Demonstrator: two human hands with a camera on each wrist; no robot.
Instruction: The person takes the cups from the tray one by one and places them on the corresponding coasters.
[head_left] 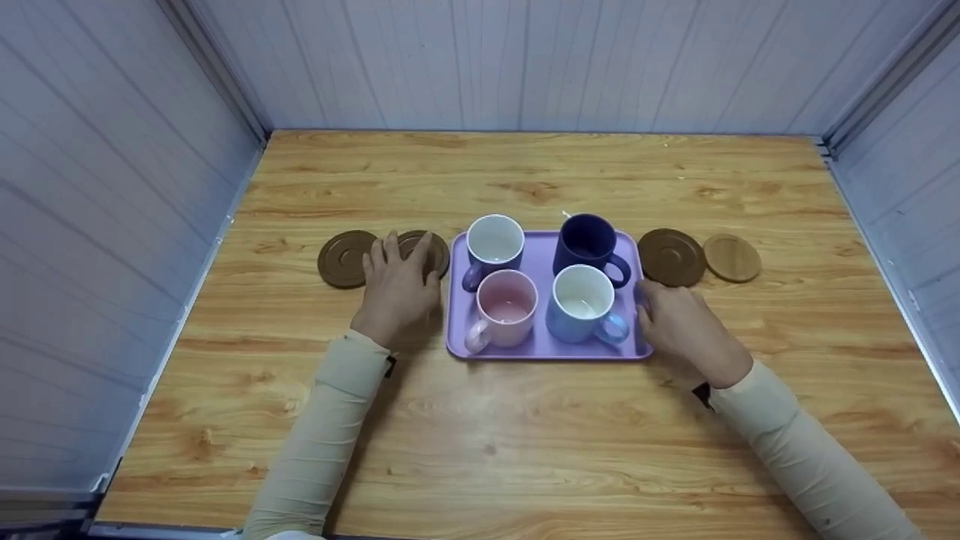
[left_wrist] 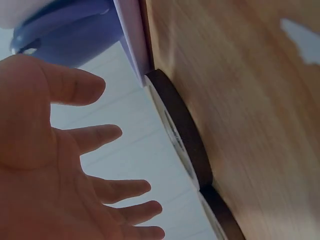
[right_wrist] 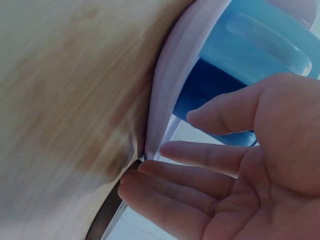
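Observation:
A purple tray (head_left: 540, 346) carries several mugs: a white-rimmed dark one (head_left: 504, 264) with a purple handle, a navy mug (head_left: 582, 262), a pink mug (head_left: 517, 330) and a light blue mug (head_left: 574, 326). My left hand (head_left: 397, 294) hovers, fingers spread, over two brown coasters (head_left: 339, 259) left of the tray, partly hiding them. In the left wrist view that hand (left_wrist: 75, 160) holds nothing. By the tray's right edge is my right hand (head_left: 682, 322); in the right wrist view its extended fingers (right_wrist: 185, 177) reach the tray rim, and whether they touch it cannot be told.
Right of the tray lie another brown coaster (head_left: 673, 256) and a pale wooden coaster (head_left: 733, 259), side by side. The wood-grain table (head_left: 517, 442) is enclosed by a white panel wall (head_left: 495, 67) behind and walls at both sides.

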